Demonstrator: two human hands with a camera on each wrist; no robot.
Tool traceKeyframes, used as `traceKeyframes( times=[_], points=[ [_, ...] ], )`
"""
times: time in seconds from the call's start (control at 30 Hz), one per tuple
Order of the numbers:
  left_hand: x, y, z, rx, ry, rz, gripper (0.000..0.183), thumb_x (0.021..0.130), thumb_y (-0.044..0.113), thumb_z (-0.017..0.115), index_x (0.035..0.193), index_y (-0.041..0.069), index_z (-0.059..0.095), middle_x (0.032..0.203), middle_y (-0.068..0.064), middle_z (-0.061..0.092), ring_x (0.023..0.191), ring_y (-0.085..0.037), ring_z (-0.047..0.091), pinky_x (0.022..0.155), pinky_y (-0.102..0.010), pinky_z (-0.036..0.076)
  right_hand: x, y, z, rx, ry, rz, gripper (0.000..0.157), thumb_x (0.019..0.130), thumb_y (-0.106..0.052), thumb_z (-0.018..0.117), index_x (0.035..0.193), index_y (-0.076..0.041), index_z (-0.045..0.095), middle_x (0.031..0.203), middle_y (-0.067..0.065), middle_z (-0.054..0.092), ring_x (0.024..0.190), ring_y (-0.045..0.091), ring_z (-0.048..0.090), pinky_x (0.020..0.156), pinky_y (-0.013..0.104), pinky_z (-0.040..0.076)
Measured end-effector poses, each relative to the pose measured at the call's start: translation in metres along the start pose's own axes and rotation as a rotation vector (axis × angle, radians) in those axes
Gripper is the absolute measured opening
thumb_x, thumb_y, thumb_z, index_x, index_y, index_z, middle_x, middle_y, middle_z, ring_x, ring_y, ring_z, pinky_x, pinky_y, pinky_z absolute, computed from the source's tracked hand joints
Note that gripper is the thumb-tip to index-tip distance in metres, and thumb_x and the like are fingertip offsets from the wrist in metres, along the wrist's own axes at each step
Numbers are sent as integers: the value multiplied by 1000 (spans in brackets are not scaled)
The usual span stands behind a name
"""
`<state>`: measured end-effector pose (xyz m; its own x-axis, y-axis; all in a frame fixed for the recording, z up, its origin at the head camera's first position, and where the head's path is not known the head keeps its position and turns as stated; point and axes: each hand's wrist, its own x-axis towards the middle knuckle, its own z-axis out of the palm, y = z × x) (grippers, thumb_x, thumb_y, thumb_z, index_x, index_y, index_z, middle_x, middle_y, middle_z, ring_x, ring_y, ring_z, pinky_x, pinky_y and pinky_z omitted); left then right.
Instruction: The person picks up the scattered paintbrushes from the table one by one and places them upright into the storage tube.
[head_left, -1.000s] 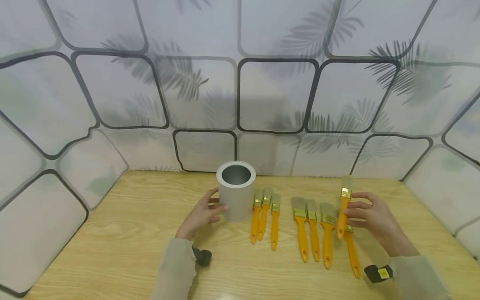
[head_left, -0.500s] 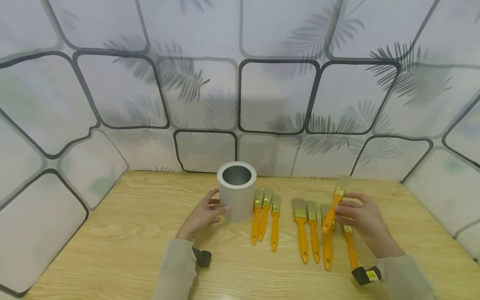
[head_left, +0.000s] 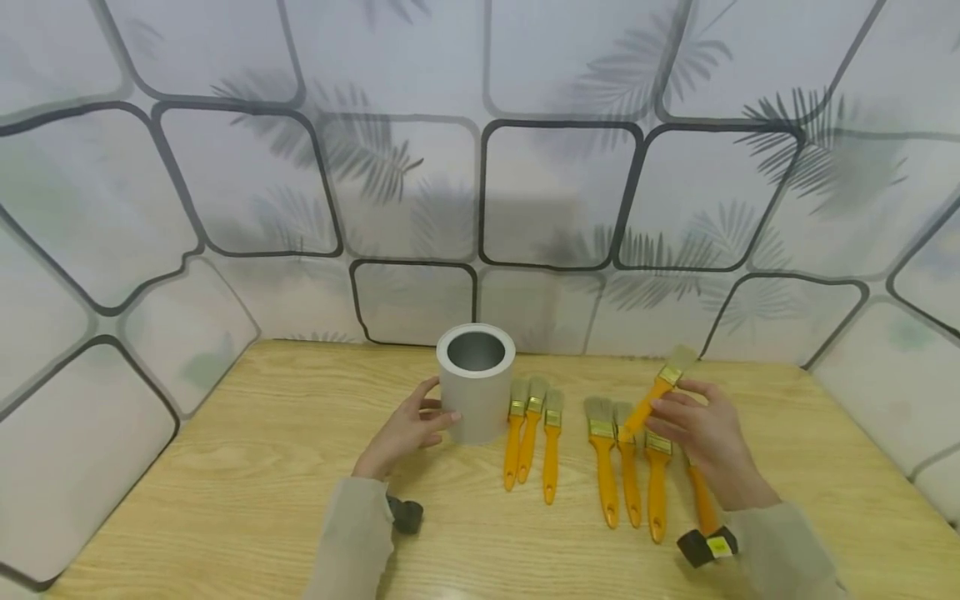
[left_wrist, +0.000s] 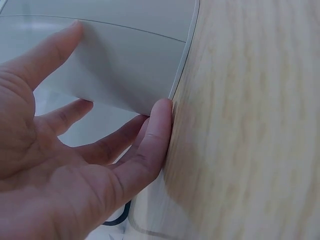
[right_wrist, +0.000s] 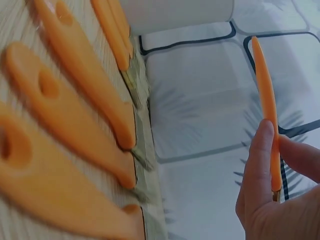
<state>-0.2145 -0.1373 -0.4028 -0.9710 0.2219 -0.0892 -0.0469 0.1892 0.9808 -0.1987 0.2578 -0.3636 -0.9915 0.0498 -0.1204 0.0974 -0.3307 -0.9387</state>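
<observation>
A pale cylindrical pot (head_left: 474,408) with a thick rim stands upright on the table, open at the top. My left hand (head_left: 405,432) holds its left side, thumb on the near face and fingers round the edge; in the left wrist view the fingertips (left_wrist: 161,112) meet the pot's wall low down. A flat paintbrush (head_left: 647,408) with an orange handle is pinched between the thumb and fingers of my right hand (head_left: 708,437). It is raised and tilted, bristles up and to the right, above the brushes lying right of the pot.
Three slim paintbrushes (head_left: 551,454) lie just right of the pot. Several more, including a wide paintbrush (head_left: 604,475), lie farther right, the last paintbrush (head_left: 702,500) partly under my right hand. A patterned wall covering (head_left: 555,192) borders the wooden table (head_left: 262,467) at the back.
My right hand has moved left with the paintbrush, whose handle end has swung to the left so that it leans more. The left hand stays at the pot.
</observation>
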Motion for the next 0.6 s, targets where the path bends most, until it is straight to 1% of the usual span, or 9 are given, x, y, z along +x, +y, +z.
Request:
traceKeyframes(
  times=[0.1,0.27,0.4,0.6],
  points=[
    [0,0,0,3,-2,4,78,97,17,70,159,4,25,145,-31,43,131,-46,48,99,-52,53,1,1,6,45,19,1,41,97,12,56,124,-10,33,89,1,61,75,12,69,75,31,63],
    [0,0,0,4,0,6,78,98,17,70,159,4,25,145,-31,43,131,-46,48,99,-52,53,2,2,17,57,48,9,47,96,12,59,126,-12,31,92,0,60,78,11,69,79,31,62],
    [0,1,-1,2,-1,3,78,97,18,70,159,4,25,145,-31,43,131,-46,48,99,-51,53,3,2,27,87,78,8,48,96,11,60,126,-14,32,90,0,60,77,11,69,80,31,62],
    [-1,1,-1,-2,-1,2,77,98,18,70,159,5,25,145,-31,43,130,-46,48,99,-51,53,5,2,44,157,114,-35,47,95,14,59,123,-12,31,86,0,60,75,12,67,79,33,62]
  ],
)
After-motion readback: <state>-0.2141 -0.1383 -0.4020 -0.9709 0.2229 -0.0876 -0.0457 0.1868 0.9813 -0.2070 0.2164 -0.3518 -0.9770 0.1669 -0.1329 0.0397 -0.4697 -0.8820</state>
